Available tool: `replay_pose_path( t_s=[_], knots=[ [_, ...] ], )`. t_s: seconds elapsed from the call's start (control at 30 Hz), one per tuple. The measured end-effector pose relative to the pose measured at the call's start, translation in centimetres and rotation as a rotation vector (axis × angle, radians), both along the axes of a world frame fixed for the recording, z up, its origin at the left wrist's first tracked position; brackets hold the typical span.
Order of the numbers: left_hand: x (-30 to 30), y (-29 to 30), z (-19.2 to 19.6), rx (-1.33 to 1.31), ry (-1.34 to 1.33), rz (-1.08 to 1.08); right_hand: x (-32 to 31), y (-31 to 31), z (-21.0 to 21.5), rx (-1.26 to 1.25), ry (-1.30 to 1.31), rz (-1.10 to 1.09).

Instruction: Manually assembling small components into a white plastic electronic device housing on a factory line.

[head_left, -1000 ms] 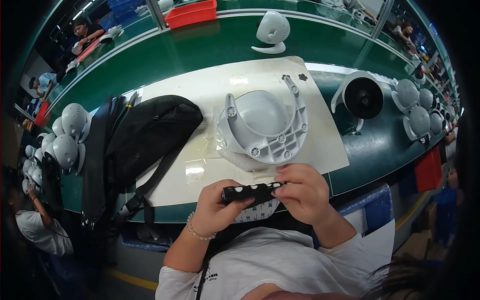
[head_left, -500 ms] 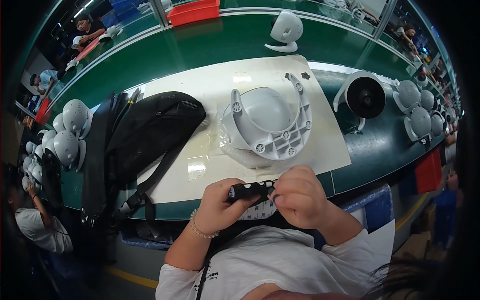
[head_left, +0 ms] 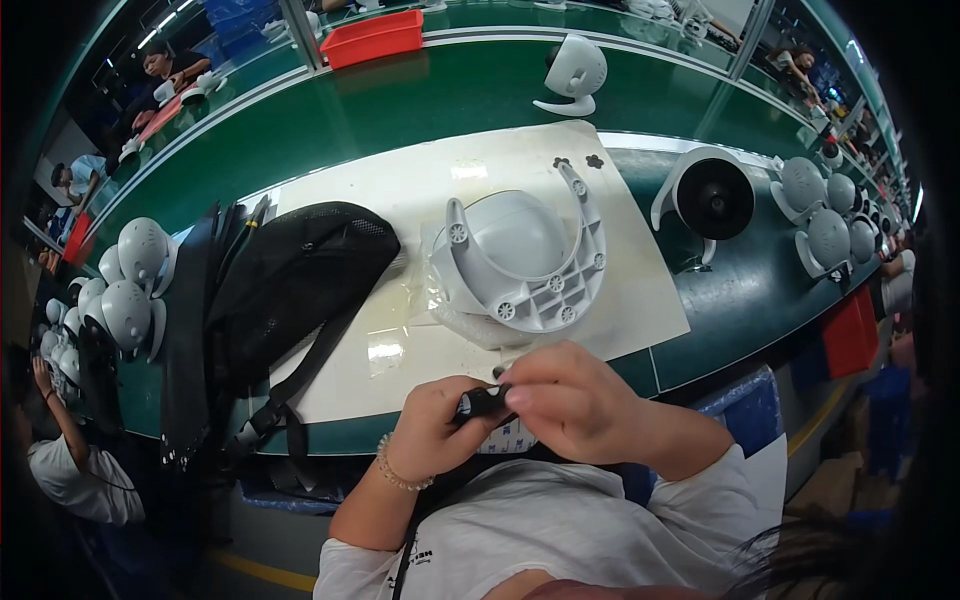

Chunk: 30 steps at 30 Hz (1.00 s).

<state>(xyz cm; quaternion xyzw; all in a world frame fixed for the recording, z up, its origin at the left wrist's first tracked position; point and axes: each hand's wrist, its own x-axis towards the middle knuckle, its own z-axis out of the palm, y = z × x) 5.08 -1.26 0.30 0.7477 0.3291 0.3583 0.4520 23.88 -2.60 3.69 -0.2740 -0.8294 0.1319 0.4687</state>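
My left hand [head_left: 430,425] is closed round a black strip [head_left: 480,403] with pale round spots, held in front of my chest. My right hand [head_left: 575,400] comes over the strip's right end, thumb and fingers pinched together. A small dark round pad [head_left: 499,373] shows at its fingertips; whether it still touches the strip I cannot tell. Beyond my hands, a white plastic fan-like housing [head_left: 520,235] lies with its ribbed, curved stand [head_left: 555,295] facing up. Several round recesses dot the stand. A sheet with blue print [head_left: 512,438] shows below my hands.
A white mat [head_left: 330,375] lies under the housing. At left are a black mesh bag [head_left: 290,270] with straps and several white units [head_left: 130,310]. A white unit with a black round opening [head_left: 712,198] stands at right. One more white unit [head_left: 577,70] and a red tray [head_left: 372,38] stand at the back.
My right hand has moved left over the strip and now covers its right part. The small dark pad at its fingertips has shifted left and up. My view has tilted slightly.
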Motion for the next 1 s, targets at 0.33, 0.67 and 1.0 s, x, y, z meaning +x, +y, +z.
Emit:
replay_pose_path(
  t_s=[0.33,0.67,1.0],
  knots=[
    [1.0,0.4,4.9,-0.235,0.063,-0.107,2.1,0.7,4.1,0.128,-0.057,0.342],
    [1.3,1.4,5.4,-0.092,0.006,0.023,7.3,7.6,6.1,-0.171,0.263,0.101],
    [1.6,3.0,1.6,0.56,0.04,-0.116,7.3,10.7,5.6,-0.671,0.419,0.014]
  ],
)
